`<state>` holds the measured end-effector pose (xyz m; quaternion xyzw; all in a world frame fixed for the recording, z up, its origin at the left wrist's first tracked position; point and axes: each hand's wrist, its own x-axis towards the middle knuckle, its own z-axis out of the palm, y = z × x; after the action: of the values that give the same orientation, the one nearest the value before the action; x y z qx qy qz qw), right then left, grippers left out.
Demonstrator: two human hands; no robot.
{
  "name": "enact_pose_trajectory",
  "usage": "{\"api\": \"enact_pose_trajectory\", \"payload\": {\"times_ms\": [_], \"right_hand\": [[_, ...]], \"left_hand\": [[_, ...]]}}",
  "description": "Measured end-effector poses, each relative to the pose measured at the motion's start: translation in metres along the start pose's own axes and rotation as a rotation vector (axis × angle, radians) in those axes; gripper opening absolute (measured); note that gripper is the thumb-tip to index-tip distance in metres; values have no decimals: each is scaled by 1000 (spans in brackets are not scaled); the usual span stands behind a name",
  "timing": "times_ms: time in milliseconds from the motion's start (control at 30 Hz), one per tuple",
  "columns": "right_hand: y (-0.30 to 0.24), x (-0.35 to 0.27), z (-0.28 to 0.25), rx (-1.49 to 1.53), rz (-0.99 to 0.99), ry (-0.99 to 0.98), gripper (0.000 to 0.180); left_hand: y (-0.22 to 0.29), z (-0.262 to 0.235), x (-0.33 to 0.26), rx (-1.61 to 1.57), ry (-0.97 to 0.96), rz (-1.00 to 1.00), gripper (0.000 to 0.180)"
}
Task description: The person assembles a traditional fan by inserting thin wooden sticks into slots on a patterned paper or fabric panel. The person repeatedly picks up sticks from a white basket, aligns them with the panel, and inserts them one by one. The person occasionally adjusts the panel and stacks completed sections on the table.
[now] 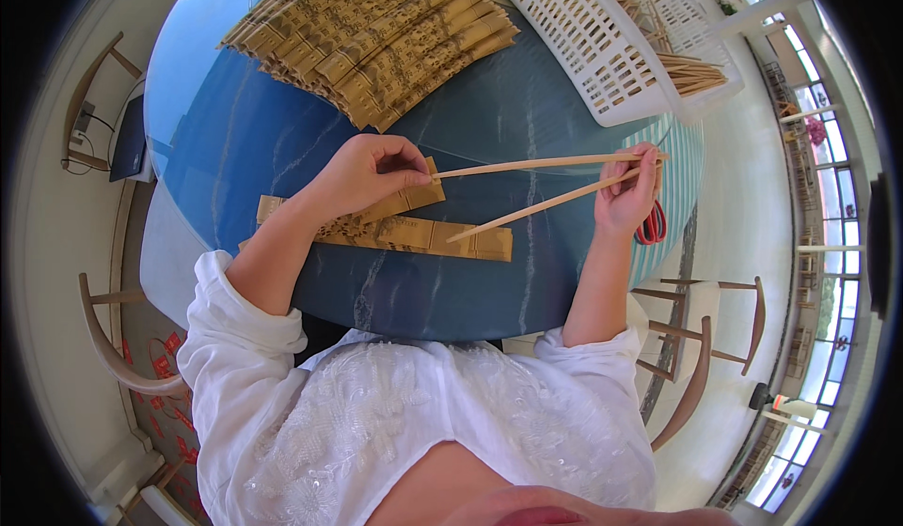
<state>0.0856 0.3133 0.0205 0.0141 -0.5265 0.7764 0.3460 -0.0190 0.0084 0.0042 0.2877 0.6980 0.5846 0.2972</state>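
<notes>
We look steeply down from head height through a wide fisheye, the white blouse [376, 413] nearest, the left hand [369, 176], right hand [625, 195] and table [414, 293] beyond.

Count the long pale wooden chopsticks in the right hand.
2: upper wooden chopstick, its tip at the left hand; lower wooden chopstick, slanting beneath. The right hand may hide others.

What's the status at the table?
Left hand pinching gold sleeve. Right hand holding two spread chopsticks, upper one's tip at sleeve's end. More sleeves lying close by.
</notes>
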Motion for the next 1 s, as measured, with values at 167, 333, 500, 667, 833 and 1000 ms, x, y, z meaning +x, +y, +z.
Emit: {"api": "enact_pose_trajectory", "payload": {"times_ms": [167,333,500,667,833,1000], "right_hand": [[0,0,-1,25,11,-10,22],[1,-2,0,-5,7,2,23],[2,-2,-2,8,36,-4,24],[3,-1,0,34,70,18,24],[4,0,0,22,81,18,24],[4,0,-3,29,71,-25,24]], "left_hand": [[-1,2,1,63,4,-23,8],[1,3,1,36,3,-45,9],[1,3,0,34,12,-47,10],[2,1,-2,-39,-16,-75,10],[5,1,-3,-56,3,-105,11],[2,2,-2,-96,-26,-79,11]]}}
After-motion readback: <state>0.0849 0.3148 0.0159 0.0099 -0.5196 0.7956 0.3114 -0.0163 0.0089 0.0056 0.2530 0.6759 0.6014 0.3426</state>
